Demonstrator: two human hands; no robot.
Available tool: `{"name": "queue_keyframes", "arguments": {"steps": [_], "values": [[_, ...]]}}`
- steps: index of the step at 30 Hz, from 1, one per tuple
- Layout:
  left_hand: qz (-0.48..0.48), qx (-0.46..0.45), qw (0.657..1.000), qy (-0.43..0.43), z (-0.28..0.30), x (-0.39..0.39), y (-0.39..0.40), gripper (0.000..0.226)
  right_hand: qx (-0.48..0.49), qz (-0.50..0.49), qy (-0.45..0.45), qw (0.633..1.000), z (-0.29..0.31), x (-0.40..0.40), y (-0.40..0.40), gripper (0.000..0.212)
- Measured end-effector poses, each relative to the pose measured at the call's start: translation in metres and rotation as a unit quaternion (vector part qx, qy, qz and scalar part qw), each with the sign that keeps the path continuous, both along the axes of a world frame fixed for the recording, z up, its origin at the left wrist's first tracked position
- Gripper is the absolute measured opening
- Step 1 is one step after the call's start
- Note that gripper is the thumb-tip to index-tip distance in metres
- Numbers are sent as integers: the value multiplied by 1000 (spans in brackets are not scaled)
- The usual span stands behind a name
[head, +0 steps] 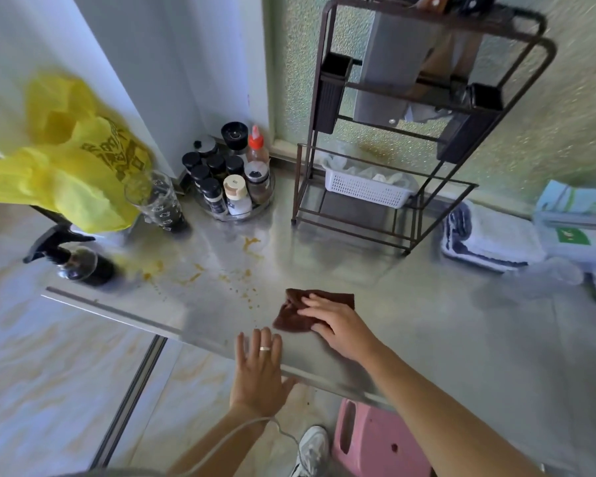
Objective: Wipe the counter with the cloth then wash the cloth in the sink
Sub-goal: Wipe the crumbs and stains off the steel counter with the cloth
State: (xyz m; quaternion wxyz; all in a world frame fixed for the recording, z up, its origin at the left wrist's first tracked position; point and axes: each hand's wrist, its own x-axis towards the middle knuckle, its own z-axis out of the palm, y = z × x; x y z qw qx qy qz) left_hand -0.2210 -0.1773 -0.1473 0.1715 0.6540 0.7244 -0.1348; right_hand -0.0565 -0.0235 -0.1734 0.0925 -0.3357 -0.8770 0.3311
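A brown cloth (291, 313) lies bunched on the steel counter (410, 304) near its front edge. My right hand (338, 327) presses flat on the cloth with its fingers spread. My left hand (260, 366) rests flat on the counter's front edge, just left of the cloth, with a ring on one finger. Orange-brown spill marks (245, 270) spread across the counter to the left of and behind the cloth. No sink is in view.
A black spray bottle (73, 259) and a yellow plastic bag (69, 166) stand at the counter's left end. Spice jars (227, 177) fill the back corner. A dark wire rack (393, 132) holds a white basket (369, 187). Folded towels (489, 239) lie right. A pink stool (375, 442) stands below.
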Motion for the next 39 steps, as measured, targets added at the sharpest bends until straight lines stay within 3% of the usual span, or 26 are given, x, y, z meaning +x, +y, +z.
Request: {"name": "queue_keyframes", "arguments": {"steps": [2,5,10,13,19,25,27,30,33,37,39], "values": [[21,35,999,-2,-2,-19,-5,82,27,17,-27,999,2,12,-3,44],[72,67,995,20,6,-47,-6,88,33,-11,-41,999,2,28,5,46],[154,24,985,79,19,-74,-9,72,41,-231,32,971,-14,-8,7,37],[158,-22,979,128,15,-76,-12,81,27,-333,50,941,-18,-57,-8,34],[123,-73,979,148,8,-61,-10,81,48,-218,28,974,-15,-96,-76,39],[119,-127,968,183,9,-39,2,69,133,-91,-42,986,-15,-40,-96,39],[108,-138,966,191,9,-39,3,62,174,-94,-64,978,-15,-6,-88,37],[88,-155,966,187,6,-44,4,48,205,-202,-80,955,-15,63,-69,31],[62,-170,967,179,0,-47,2,40,156,-339,-66,925,-22,118,-65,30],[68,-156,971,169,-2,-48,0,41,100,-523,-20,847,-33,68,-92,36],[74,-144,973,165,-5,-49,0,42,86,-544,-5,834,-32,16,-111,39]]}}
